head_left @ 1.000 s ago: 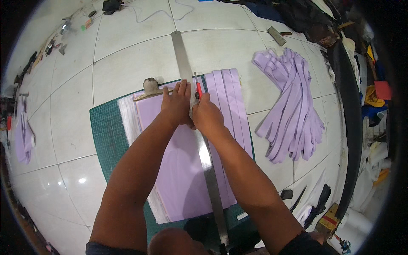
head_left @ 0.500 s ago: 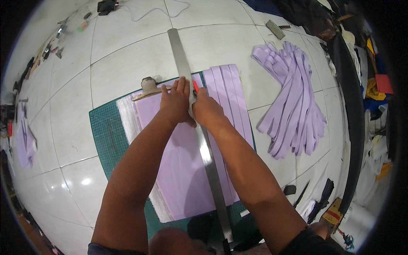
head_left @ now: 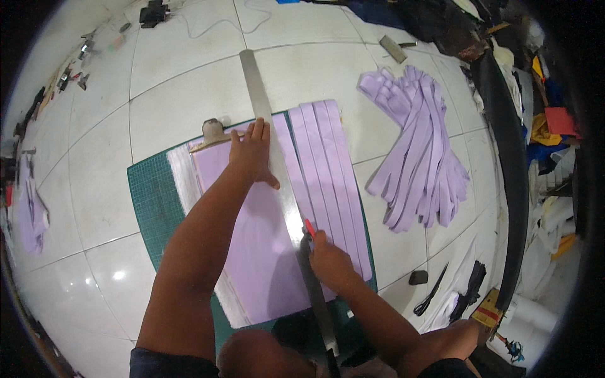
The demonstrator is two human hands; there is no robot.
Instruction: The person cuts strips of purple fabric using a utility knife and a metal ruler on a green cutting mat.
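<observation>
A long steel ruler (head_left: 254, 79) lies lengthwise over layered lilac fabric (head_left: 261, 252) on a green cutting mat (head_left: 150, 195). My left hand (head_left: 251, 156) presses down on the fabric and the ruler's left edge near its far part, fingers stretched out and thumb spread. Closed around a red-handled cutter (head_left: 309, 228), my right hand (head_left: 331, 261) is at the ruler's right edge, nearer to me; the blade cannot be made out. Right of the ruler, several lilac strips (head_left: 324, 170) lie side by side, parted by cuts. A metal bulldog clip (head_left: 213, 133) grips the fabric's far left edge.
On the tiled floor (head_left: 183, 82) to the right lies a heap of lilac strips (head_left: 419, 151). A small block (head_left: 393, 49) is beyond it; black scissors (head_left: 432, 296) and a dark piece (head_left: 418, 277) lie nearer. More lilac cloth (head_left: 33, 217) is at far left.
My right hand has drawn the cutter toward me along the ruler's right edge, from beside my left hand. A gap now shows along the ruler's far right side. My left hand stays pressed down.
</observation>
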